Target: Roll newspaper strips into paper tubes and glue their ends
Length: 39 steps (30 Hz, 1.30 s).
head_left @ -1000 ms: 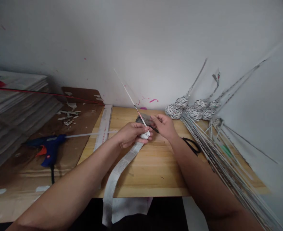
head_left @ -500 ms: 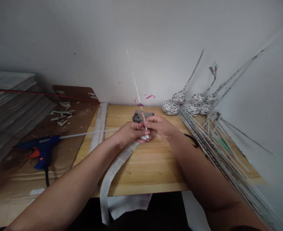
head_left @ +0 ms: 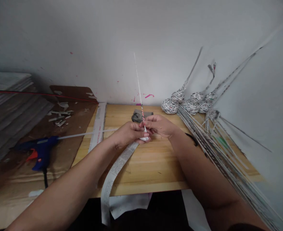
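A thin rolled paper stick [head_left: 139, 84] rises from between my hands, nearly upright and leaning slightly left at its tip. Its lower end widens into a flat printed paper strip [head_left: 117, 165], which curves down over the table's front edge. My left hand [head_left: 132, 133] is closed on the base, where stick and strip meet. My right hand [head_left: 158, 125] pinches the stick just above, its fingers touching those of my left hand. Behind my hands lies a crumpled grey cloth [head_left: 141, 115].
A blue glue gun [head_left: 43, 150] lies on brown cardboard at left, near stacked paper [head_left: 11, 106]. A flat strip bundle [head_left: 98, 126] lies on the wooden table [head_left: 153, 170]. Woven paper shapes [head_left: 169, 106] and long paper sticks [head_left: 211, 147] are at right.
The paper stick has swung to the right at its tip and stands more upright. Both hands keep their hold, in nearly the same place. The view has shifted slightly.
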### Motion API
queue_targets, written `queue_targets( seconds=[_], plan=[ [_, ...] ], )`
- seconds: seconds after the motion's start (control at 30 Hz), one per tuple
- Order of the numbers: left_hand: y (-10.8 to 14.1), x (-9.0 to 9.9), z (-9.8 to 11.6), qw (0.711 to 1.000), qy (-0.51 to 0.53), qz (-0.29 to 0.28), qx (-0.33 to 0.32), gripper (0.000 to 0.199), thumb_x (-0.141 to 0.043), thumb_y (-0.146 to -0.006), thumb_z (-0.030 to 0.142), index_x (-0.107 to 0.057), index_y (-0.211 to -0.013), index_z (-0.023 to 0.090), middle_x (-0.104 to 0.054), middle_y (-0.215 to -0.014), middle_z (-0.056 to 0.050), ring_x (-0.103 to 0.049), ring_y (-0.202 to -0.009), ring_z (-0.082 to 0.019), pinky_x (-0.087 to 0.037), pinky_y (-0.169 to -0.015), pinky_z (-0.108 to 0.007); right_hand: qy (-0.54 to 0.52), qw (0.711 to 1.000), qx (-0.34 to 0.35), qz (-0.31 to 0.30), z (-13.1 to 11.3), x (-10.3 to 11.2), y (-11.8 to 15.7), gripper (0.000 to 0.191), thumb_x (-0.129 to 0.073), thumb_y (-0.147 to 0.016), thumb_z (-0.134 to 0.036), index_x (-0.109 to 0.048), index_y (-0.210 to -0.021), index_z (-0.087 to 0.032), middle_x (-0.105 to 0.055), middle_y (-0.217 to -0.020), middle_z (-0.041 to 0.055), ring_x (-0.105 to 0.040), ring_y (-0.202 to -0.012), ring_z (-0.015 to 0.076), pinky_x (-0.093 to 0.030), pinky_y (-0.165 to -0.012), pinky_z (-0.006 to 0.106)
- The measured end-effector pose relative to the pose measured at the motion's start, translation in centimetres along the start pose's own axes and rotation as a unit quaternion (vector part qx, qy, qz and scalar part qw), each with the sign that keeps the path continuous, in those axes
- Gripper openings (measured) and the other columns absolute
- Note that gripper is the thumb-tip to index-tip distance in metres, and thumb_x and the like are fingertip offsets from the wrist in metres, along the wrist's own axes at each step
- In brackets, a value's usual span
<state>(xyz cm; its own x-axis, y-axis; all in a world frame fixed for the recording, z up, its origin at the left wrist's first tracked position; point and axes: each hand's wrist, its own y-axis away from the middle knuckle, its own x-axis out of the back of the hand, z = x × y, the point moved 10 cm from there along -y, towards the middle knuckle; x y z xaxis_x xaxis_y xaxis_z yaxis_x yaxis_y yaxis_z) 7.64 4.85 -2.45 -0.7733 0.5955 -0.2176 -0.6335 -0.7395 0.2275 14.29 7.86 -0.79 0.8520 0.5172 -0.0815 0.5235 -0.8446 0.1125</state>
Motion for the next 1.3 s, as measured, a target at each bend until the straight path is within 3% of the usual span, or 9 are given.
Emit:
queue_targets(
  seconds=[0.07, 0.2, 0.47, 0.7, 0.97, 1.13, 1.3],
  plan=[
    [0.0, 0.1, -0.1, 1.0, 0.009, 0.001, 0.01, 0.025, -0.081, -0.068, 0.027, -0.076, -0.088, 0.013, -0.074, -0.084, -0.009, -0.068, -0.081, -0.016, -0.053, -0.074, -0.027, 0.007, 1.0, -0.003, -0.014, 0.0, -0.1, 0.1, 0.034, -0.078, -0.072, -0.043, -0.07, -0.083, -0.012, -0.058, -0.058, -0.0026, -0.044, -0.048, 0.0054, -0.031, -0.045, 0.019],
    [0.0, 0.1, -0.1, 1.0, -0.016, 0.003, 0.009, 0.026, -0.082, -0.067, 0.03, -0.076, -0.085, 0.012, -0.074, -0.083, -0.01, -0.068, -0.079, -0.017, -0.053, -0.074, -0.028, 0.002, 1.0, 0.011, 0.015, -0.4, 0.5, 0.1, 0.031, -0.082, -0.068, -0.037, -0.062, -0.067, -0.013, -0.055, -0.053, -0.0047, -0.041, -0.045, 0.004, -0.027, -0.042, 0.019],
    [0.1, 0.0, 0.1, 0.999, -0.047, -0.002, 0.008, 0.024, -0.078, -0.071, 0.032, -0.076, -0.088, 0.014, -0.074, -0.085, -0.009, -0.067, -0.081, -0.016, -0.052, -0.075, -0.028, -0.005, 0.999, 0.02, 0.037, -0.9, 0.0, 0.1, 0.038, -0.081, -0.067, -0.04, -0.053, -0.061, -0.016, -0.051, -0.049, -0.0067, -0.039, -0.041, 0.0039, -0.027, -0.04, 0.019],
    [0.3, -0.3, 0.2, 1.0, -0.015, -0.024, 0.0, 0.025, -0.075, -0.075, 0.037, -0.074, -0.088, 0.015, -0.074, -0.085, -0.009, -0.066, -0.08, -0.015, -0.052, -0.072, -0.027, -0.006, 1.0, 0.028, 0.013, -0.8, -0.2, 0.0, 0.036, -0.076, -0.073, -0.044, -0.055, -0.066, -0.016, -0.055, -0.053, -0.0058, -0.043, -0.043, 0.0042, -0.03, -0.041, 0.018],
    [0.4, 1.5, 1.8, 0.998, 0.009, 0.037, -0.042, 0.031, -0.078, -0.071, 0.038, -0.074, -0.088, 0.013, -0.072, -0.084, -0.01, -0.067, -0.078, -0.017, -0.054, -0.071, -0.029, -0.013, 0.999, 0.034, 0.016, -1.1, -0.2, 0.2, 0.035, -0.077, -0.073, -0.042, -0.059, -0.089, -0.017, -0.064, -0.064, -0.0031, -0.058, -0.052, 0.0075, -0.031, -0.041, 0.016],
    [0.4, 2.0, 2.3, 0.996, 0.011, 0.064, -0.064, 0.051, -0.08, -0.069, 0.035, -0.069, -0.115, 0.016, -0.071, -0.081, -0.007, -0.066, -0.072, -0.016, -0.053, -0.065, -0.027, -0.032, 0.999, 0.019, 0.009, -0.5, -0.2, 0.0, 0.04, -0.081, -0.068, -0.036, -0.061, -0.096, -0.016, -0.068, -0.074, -0.0006, -0.061, -0.057, 0.0084, -0.033, -0.041, 0.016],
    [0.3, 2.2, 2.9, 0.989, -0.069, 0.079, -0.105, 0.075, -0.074, -0.073, 0.031, -0.047, -0.142, 0.019, -0.067, -0.067, 0.001, -0.06, -0.06, -0.012, -0.051, -0.062, -0.026, 0.037, 0.999, 0.0, 0.025, -0.4, 0.2, 0.1, 0.031, -0.079, -0.071, -0.038, -0.064, -0.079, -0.013, -0.066, -0.068, 0.0014, -0.058, -0.056, 0.008, -0.032, -0.042, 0.017]
  ],
)
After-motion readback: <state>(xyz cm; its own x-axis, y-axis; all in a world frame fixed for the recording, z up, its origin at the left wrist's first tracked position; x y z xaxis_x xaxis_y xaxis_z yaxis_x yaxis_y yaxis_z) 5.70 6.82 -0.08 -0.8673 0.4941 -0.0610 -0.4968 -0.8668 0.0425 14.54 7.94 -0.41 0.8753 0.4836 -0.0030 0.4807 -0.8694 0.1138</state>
